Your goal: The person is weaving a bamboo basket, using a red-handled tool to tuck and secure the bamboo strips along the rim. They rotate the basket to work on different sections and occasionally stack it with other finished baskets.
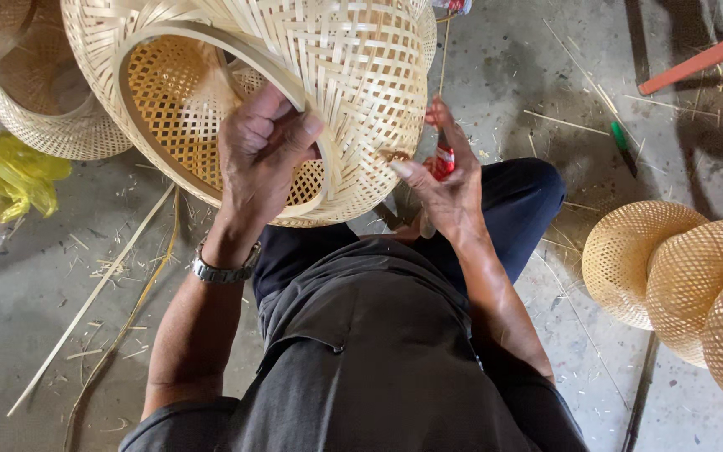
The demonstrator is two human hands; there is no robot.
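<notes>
Left hand clenched tight around the rim hoop of the woven bamboo basket, thumb on the outside, fingers curled into the opening; metal wristwatch on that wrist. Basket held up off the floor at chest level, tipped on its side, mouth facing left and toward the camera, darker open lattice visible inside. Right hand pressed against the lower right wall of the basket, thumb tip on the weave, fingers loosely closed over a small red object; cannot tell what the object is. Thin bamboo strip running up from the right hand past the basket side. Dark trousers and grey shirt below. On the concrete floor: long bamboo splints to the left, yellow plastic bag far left, more woven baskets top left, row of three rounded baskets on the right, green-handled tool upper right, well apart from both hands.
</notes>
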